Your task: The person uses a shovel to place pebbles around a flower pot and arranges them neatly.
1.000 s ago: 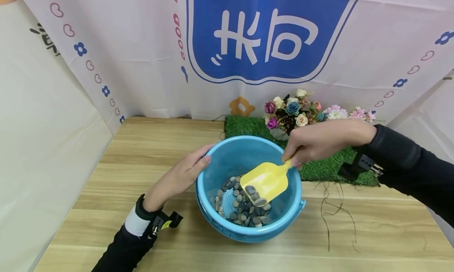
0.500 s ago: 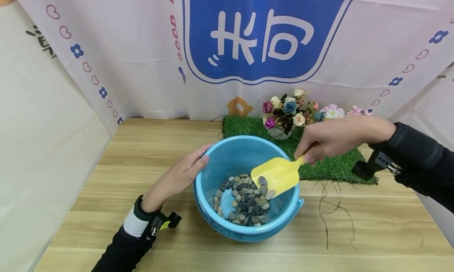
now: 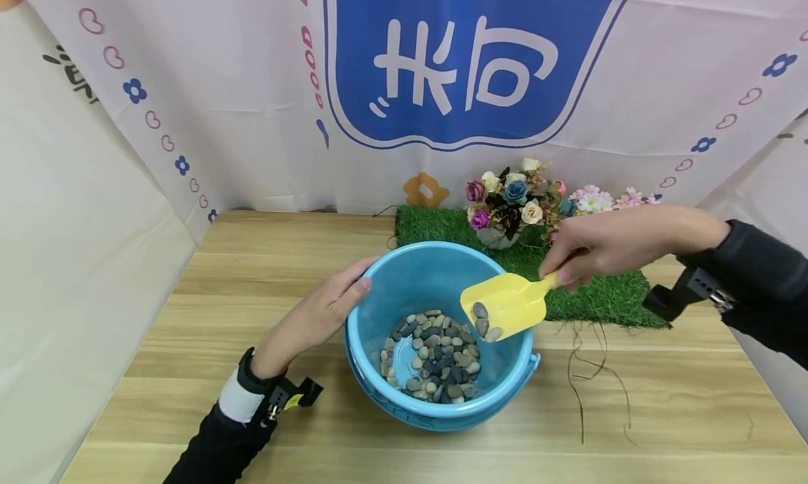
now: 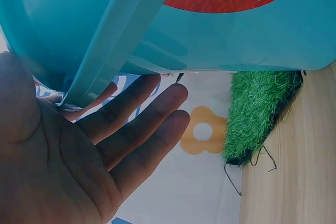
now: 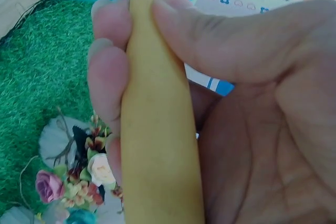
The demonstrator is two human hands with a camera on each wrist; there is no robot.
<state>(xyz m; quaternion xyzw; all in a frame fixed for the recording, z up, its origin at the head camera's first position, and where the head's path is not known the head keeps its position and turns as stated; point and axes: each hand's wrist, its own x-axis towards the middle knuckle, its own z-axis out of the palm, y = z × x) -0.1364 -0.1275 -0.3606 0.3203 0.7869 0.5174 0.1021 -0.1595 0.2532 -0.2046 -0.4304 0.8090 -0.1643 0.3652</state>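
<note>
A blue plastic bucket (image 3: 404, 277) stands on the wooden table, its bottom covered with several small grey and tan pebbles (image 3: 435, 361). My left hand (image 3: 328, 305) rests flat against the bucket's left side, fingers straight; the left wrist view shows those fingers (image 4: 142, 124) spread beside the bucket wall (image 4: 220, 30) and its handle (image 4: 118, 35). My right hand (image 3: 600, 249) grips the handle of a yellow scoop (image 3: 505, 305), seen close in the right wrist view as the scoop handle (image 5: 157, 145) wrapped by fingers. The scoop blade holds three pebbles (image 3: 485, 321) above the bucket's right rim.
A green turf mat (image 3: 593, 291) lies behind the bucket with a small pot of artificial flowers (image 3: 514, 203) on it. Thin dark roots (image 3: 590, 375) trail over the table to the right. A printed cloth backdrop (image 3: 442, 63) closes off the back.
My right hand has lifted the scoop out of the pebble pile and moved it up and to the right, carrying a few pebbles. The left hand has stayed on the bucket.
</note>
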